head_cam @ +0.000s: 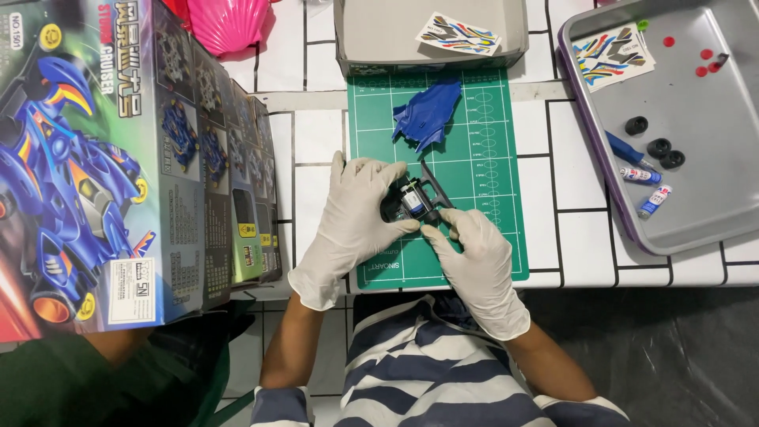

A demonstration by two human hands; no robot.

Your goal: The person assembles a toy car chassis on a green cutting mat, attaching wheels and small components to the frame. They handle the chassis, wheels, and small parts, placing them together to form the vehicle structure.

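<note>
Both gloved hands meet over the green cutting mat (pixel 482 170), which lies on the white tiled bench (pixel 312 134). The left hand (pixel 356 217) comes in from the left, its fingers curled closed around the small black chassis (pixel 411 202) with a silver motor set in it. The right hand (pixel 474 257) comes from the near side; its thumb and forefinger pinch the near edge of the same chassis, the other fingers folded. The chassis sits between the two hands, near the middle of the mat, held just above it or on it; which one cannot be told.

Farther along the mat lies the blue car body shell (pixel 427 111), apart from the hands. Beyond it, at the mat's far edge, stands a grey cardboard tray (pixel 364 32) with a sticker sheet (pixel 458 33) inside. To the right is a grey metal tray (pixel 711 190) holding another sticker sheet (pixel 610 54), three black tyres (pixel 656 146), two small batteries (pixel 647 188) and some red dots (pixel 696 57). To the left stands the large kit box (pixel 87 166) with a blue racing car printed on it, and a pink shell-shaped thing (pixel 229 22) lies beyond it.
</note>
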